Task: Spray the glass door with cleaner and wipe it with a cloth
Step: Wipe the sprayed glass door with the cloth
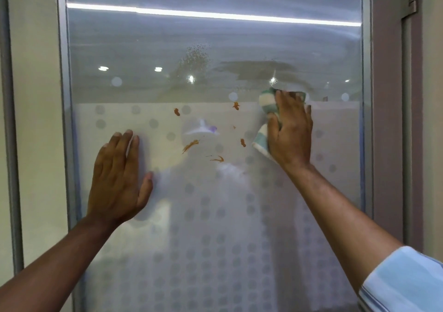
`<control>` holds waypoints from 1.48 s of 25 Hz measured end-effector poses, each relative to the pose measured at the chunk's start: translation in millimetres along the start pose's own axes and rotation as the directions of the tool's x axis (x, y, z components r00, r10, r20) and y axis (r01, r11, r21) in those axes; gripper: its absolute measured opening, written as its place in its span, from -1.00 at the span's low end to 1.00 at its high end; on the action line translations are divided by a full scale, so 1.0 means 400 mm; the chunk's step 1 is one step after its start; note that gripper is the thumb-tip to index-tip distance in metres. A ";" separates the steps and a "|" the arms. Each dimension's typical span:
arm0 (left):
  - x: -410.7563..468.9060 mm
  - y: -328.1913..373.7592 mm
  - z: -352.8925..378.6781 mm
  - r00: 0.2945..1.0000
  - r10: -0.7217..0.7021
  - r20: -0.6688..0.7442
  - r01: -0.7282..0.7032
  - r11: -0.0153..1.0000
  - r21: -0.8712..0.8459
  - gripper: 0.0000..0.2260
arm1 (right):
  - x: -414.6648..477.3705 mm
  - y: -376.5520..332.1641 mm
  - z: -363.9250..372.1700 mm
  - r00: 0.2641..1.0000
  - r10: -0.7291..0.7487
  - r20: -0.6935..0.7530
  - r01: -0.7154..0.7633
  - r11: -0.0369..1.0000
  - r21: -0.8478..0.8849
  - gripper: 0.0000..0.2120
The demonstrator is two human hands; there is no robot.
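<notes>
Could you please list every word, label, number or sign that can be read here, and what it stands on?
There is no readable text.
The glass door carries frosted dots, orange smears and spray droplets, but no lettering.
The striped cloth under the right hand shows no label.

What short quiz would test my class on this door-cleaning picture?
1. True or false: the left hand lies flat on the glass.
2. Which presses the cloth to the glass? A. right hand B. left hand C. neither
3. Fill in: the smears left of the cloth are ___ in colour.
Key: 1 true; 2 A; 3 orange.
</notes>
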State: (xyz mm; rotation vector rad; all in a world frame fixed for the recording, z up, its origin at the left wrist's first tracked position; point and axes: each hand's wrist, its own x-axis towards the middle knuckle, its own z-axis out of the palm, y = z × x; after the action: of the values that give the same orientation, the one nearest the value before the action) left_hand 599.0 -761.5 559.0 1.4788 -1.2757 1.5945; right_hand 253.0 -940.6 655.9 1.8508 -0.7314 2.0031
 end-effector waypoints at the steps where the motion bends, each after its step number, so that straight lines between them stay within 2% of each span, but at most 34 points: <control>1: -0.001 -0.001 0.002 1.000 0.007 -0.001 -0.007 1.000 -0.001 -0.25 | -0.028 -0.017 0.013 0.999 -0.042 0.019 0.042 0.999 -0.011 -0.46; 4: -0.003 -0.002 -0.001 1.000 0.001 0.028 -0.001 1.000 -0.015 -0.24 | -0.164 -0.033 0.027 0.989 -0.144 0.042 0.145 0.989 -0.032 -0.47; 7: -0.008 0.000 -0.001 0.999 0.014 0.035 -0.014 1.000 -0.026 -0.23 | -0.286 0.005 0.001 0.983 -0.176 0.052 0.180 0.982 -0.066 -0.46; 9: -0.009 -0.001 -0.002 0.999 0.016 0.032 -0.015 0.999 -0.032 -0.23 | -0.273 0.028 -0.013 0.992 -0.119 0.034 0.121 0.989 -0.089 -0.46; 12: -0.003 -0.003 -0.001 1.000 0.010 0.024 -0.009 0.999 -0.036 -0.24 | -0.185 0.005 0.001 0.996 0.086 -0.038 -0.087 0.996 -0.032 -0.48; 14: -0.005 -0.002 0.002 1.000 0.012 0.021 -0.011 1.000 -0.029 -0.25 | -0.153 -0.030 0.024 0.993 0.111 -0.041 -0.111 0.994 0.009 -0.48; 16: -0.006 0.001 0.004 1.000 0.009 0.014 -0.008 1.000 -0.024 -0.26 | -0.171 -0.066 0.048 1.000 0.011 -0.011 -0.011 1.000 -0.009 -0.46; 19: -0.007 -0.001 0.001 1.000 -0.007 0.029 0.007 1.000 -0.008 -0.25 | -0.271 -0.086 0.063 0.976 -0.213 0.048 0.216 0.974 -0.070 -0.44; 21: -0.009 -0.003 -0.002 1.000 -0.009 0.030 0.009 1.000 -0.005 -0.25 | -0.336 -0.061 0.051 0.963 -0.257 0.076 0.265 0.958 -0.107 -0.45; 24: -0.008 0.000 0.001 1.000 -0.007 0.020 0.007 1.000 -0.020 -0.25 | -0.339 -0.015 0.025 0.991 -0.131 0.035 0.135 0.981 -0.136 -0.44; 27: -0.009 -0.003 0.003 1.000 -0.005 0.023 0.005 1.000 -0.014 -0.25 | -0.249 -0.040 0.042 0.997 0.057 -0.058 -0.061 0.996 -0.060 -0.46; 29: -0.011 -0.006 0.009 1.000 -0.002 0.021 0.002 1.000 -0.010 -0.24 | -0.200 -0.081 0.063 0.990 0.113 -0.080 -0.115 0.993 -0.020 -0.45; 31: -0.012 -0.014 0.015 1.000 0.002 0.019 -0.002 1.000 -0.010 -0.24 | -0.208 -0.126 0.086 0.996 0.054 -0.064 -0.057 0.998 -0.037 -0.43; 35: -0.010 -0.016 0.020 1.000 0.006 0.011 -0.006 1.000 -0.011 -0.24 | -0.370 -0.132 0.091 0.983 -0.183 0.026 0.185 0.977 -0.109 -0.44; 37: -0.011 -0.016 0.018 1.000 0.003 0.013 -0.003 1.000 -0.017 -0.24 | -0.453 -0.093 0.069 0.975 -0.213 0.062 0.220 0.964 -0.150 -0.44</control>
State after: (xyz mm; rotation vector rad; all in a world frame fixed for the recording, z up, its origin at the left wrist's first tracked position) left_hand 608.5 -765.3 555.6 1.4801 -1.2965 1.5740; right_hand 316.6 -906.0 483.6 1.8056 -0.6464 1.7228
